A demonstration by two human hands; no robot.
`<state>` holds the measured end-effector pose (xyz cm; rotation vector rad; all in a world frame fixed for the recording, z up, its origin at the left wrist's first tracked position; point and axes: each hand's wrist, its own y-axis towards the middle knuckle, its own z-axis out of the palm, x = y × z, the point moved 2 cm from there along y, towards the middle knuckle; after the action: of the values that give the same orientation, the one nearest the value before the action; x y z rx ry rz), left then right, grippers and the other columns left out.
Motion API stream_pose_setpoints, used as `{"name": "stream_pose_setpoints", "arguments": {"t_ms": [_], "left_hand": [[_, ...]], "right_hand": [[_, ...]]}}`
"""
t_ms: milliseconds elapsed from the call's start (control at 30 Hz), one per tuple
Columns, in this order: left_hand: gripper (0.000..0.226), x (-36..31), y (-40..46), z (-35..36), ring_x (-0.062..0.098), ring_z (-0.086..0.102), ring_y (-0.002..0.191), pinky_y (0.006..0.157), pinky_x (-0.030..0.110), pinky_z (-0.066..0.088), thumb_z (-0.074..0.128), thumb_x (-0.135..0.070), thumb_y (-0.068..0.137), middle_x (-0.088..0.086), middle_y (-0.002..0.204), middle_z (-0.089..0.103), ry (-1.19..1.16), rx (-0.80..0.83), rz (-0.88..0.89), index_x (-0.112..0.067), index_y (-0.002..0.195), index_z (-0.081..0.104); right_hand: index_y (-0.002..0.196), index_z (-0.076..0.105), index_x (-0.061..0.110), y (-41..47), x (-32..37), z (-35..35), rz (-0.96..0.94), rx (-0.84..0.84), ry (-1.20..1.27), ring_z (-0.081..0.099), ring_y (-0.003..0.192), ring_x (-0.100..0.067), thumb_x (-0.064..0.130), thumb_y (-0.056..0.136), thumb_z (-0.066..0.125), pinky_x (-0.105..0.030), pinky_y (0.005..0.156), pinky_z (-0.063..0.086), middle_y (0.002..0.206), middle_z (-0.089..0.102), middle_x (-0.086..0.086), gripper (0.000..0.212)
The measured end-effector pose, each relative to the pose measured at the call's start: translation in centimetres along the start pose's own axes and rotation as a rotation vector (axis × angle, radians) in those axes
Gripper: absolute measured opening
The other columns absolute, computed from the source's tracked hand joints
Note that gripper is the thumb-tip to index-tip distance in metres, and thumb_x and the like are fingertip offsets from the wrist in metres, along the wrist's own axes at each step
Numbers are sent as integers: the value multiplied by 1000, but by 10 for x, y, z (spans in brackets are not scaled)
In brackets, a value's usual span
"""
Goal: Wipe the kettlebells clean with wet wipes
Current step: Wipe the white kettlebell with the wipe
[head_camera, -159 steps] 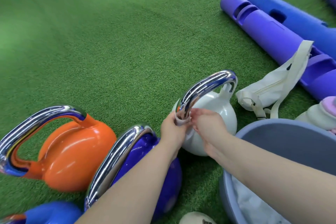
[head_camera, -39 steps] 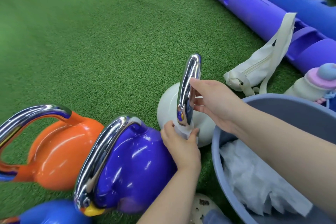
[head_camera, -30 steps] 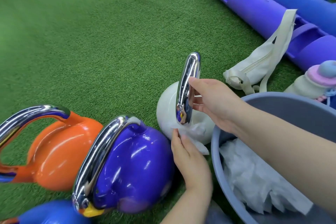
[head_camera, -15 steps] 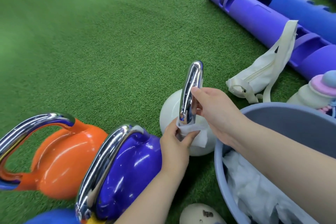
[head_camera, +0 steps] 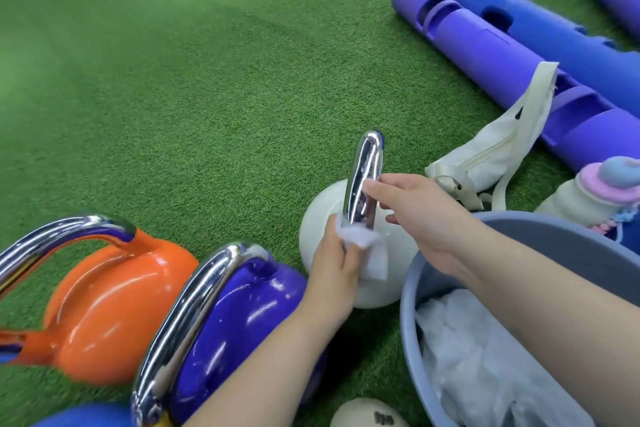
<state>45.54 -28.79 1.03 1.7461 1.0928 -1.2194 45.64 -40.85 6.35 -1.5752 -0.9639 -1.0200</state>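
Observation:
A white kettlebell (head_camera: 320,218) with a chrome handle (head_camera: 364,170) stands on the green turf at centre. My left hand (head_camera: 334,263) is shut on a white wet wipe (head_camera: 367,246), pressed around the base of that handle. My right hand (head_camera: 415,208) pinches the handle's right side with thumb and fingers, steadying it. To the left stand a purple kettlebell (head_camera: 235,319) and an orange kettlebell (head_camera: 114,302), both with chrome handles. A blue kettlebell (head_camera: 83,418) shows at the bottom edge.
A grey-blue basin (head_camera: 410,291) holding crumpled white wipes (head_camera: 485,357) sits at the right under my right forearm. Behind it lie a cream waist bag (head_camera: 491,152), a pastel bottle (head_camera: 588,198) and purple and blue foam tubes (head_camera: 485,45). A pale shoe (head_camera: 367,414) shows at the bottom.
Over the last second my left hand brought the wipe up from the white kettlebell's body and wrapped it around the handle's base. My right hand kept hold of the handle.

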Motion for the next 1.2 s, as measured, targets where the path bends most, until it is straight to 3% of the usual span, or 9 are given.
{"name": "stream_pose_setpoints", "arguments": {"t_ms": [100, 233, 367, 467, 567, 767, 967, 1100, 1200], "left_hand": [[25, 12, -13, 3, -13, 49, 74, 68, 8, 38, 45, -44, 75, -28, 82, 56, 51, 3, -13, -25, 92, 43], [42, -12, 3, -3, 0, 51, 74, 70, 19, 44, 45, -52, 81, -22, 80, 56, -34, 9, -103, -15, 99, 53], [37, -39, 43, -10, 13, 62, 87, 77, 19, 48, 36, -42, 98, -2, 94, 66, -56, 105, -338, -15, 110, 59], [61, -47, 69, -10, 28, 66, 84, 91, 41, 51, 49, -57, 85, 12, 98, 69, -88, 219, -591, -4, 111, 60], [54, -55, 83, -8, 29, 63, 70, 79, 43, 53, 54, -47, 86, 15, 87, 67, -81, 308, -687, 0, 113, 56], [26, -54, 74, 6, 21, 55, 44, 41, 29, 50, 58, -25, 86, 12, 70, 58, -206, 68, -637, 0, 95, 57], [39, -58, 49, 32, 34, 65, 70, 75, 55, 55, 55, -45, 57, 10, 70, 65, -215, -252, -556, -11, 75, 62], [34, -62, 52, 44, 32, 65, 83, 79, 47, 54, 61, -42, 65, 14, 88, 65, -437, -375, -674, -13, 75, 47], [16, -58, 69, 43, 22, 57, 60, 59, 31, 50, 60, -19, 85, 10, 78, 59, -637, -387, -782, -8, 95, 54]], "right_hand": [[90, 68, 8, 2, 1, -1, -5, 28, -32, 52, 85, -14, 31, 93, 53, -33, 88, 40, 86, 64, -1, 28], [91, 68, 2, 3, 7, -4, -57, 83, -86, 49, 81, -14, 31, 89, 58, -36, 83, 41, 84, 63, -14, 31], [101, 63, -3, 4, 14, -11, -49, 184, -143, 50, 82, -19, 40, 85, 53, -53, 99, 39, 107, 62, -27, 48], [105, 64, -2, 2, 11, -18, -16, 251, -103, 57, 97, -19, 15, 93, 41, -43, 102, 41, 106, 68, -10, 31], [102, 66, 11, 0, 8, -20, 12, 309, -73, 56, 101, -14, -2, 88, 40, -36, 100, 42, 106, 67, -3, 32], [114, 50, -17, 14, 16, -21, 18, 135, 97, 55, 91, -27, -17, 78, 29, -39, 87, 50, 108, 60, -29, 42], [93, 62, 6, 15, 15, -24, 22, 9, 84, 55, 67, -19, -11, 77, 39, -28, 60, 42, 76, 62, -6, 32], [130, 50, 10, 18, 13, -28, 8, -113, 38, 53, 112, -20, -5, 87, 36, -30, 90, 42, 128, 55, -8, 48], [128, 51, 12, 18, 16, -35, -84, -208, 45, 50, 120, -18, -5, 87, 36, -30, 102, 38, 124, 54, -4, 47]]}}
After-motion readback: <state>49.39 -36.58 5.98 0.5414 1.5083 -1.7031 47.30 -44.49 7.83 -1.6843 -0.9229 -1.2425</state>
